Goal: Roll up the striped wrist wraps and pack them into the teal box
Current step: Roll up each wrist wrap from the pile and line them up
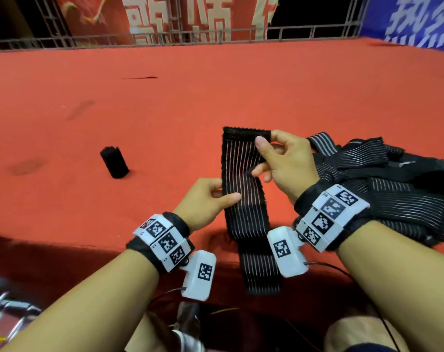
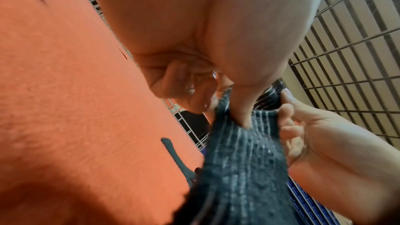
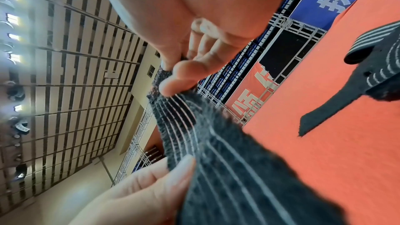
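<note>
A black wrist wrap with thin white stripes (image 1: 243,189) hangs upright in the air between my hands, its lower end dangling past the red surface's front edge. My right hand (image 1: 279,158) pinches its top corner between thumb and fingers (image 3: 177,81). Lower down, my left hand (image 1: 210,199) pinches the wrap's left edge, thumb lying across the stripes (image 2: 242,114). One rolled-up black wrap (image 1: 114,162) stands on the red carpet to the left. A pile of unrolled striped wraps (image 1: 383,184) lies at the right, behind my right wrist. No teal box is in view.
The red carpeted surface (image 1: 165,102) stretches far back to a metal truss railing (image 1: 165,38) with red and blue banners. Its front edge runs just below my wrists; cables and metal parts lie below it.
</note>
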`<state>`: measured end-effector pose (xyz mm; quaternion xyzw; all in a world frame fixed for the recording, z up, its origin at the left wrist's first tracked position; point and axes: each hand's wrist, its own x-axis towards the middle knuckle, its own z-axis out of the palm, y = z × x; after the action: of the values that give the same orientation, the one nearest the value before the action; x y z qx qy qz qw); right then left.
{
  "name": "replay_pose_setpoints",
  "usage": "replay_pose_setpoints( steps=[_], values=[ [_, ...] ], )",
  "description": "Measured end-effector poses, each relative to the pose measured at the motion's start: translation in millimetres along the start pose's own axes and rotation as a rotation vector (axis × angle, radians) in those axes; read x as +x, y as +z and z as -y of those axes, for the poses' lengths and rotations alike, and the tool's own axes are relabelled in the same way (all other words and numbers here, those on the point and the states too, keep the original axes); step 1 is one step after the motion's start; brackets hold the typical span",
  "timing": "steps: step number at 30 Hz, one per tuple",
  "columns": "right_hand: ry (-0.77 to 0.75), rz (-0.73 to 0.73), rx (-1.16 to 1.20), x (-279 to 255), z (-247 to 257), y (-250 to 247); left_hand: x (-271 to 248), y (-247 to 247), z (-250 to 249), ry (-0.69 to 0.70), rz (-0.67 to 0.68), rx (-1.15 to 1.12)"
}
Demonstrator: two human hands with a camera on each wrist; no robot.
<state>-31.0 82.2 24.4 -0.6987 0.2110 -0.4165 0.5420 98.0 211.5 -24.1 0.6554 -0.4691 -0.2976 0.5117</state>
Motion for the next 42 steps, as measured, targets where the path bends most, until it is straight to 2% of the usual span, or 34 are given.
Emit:
replay_pose_setpoints(
  steps=[3,7,12,15,18,20,23,31,38,42],
  values=[
    [0.025,0.016,0.022,3,-7,1,1,-3,1,-0.036,-0.019,-0.038],
    [0.076,0.035,0.076,3,-16,4,-5,-1,-3,-0.092,0.044,-0.157],
    [0.124,0.077,0.092,5,-26,8,-4,1,4,-0.114,0.038,-0.169],
    [0.149,0.097,0.046,11,-37,11,4,-4,18,-0.081,-0.024,-0.085],
    [0.130,0.073,-0.076,18,-50,14,15,-13,38,-0.036,-0.113,0.146],
    [0.106,0.050,-0.167,23,-59,16,21,-17,47,-0.054,-0.193,0.222],
    [0.141,0.027,-0.215,31,-68,22,34,-23,58,-0.127,-0.272,0.220],
    [0.334,-0.027,-0.201,62,-107,41,70,-21,75,-0.234,-0.267,-0.037],
    [0.565,0.077,-0.321,80,-147,45,100,-24,93,-0.234,-0.134,0.084],
    [0.503,0.280,-0.469,80,-137,47,115,-27,87,-0.254,0.012,0.424]
  ],
)
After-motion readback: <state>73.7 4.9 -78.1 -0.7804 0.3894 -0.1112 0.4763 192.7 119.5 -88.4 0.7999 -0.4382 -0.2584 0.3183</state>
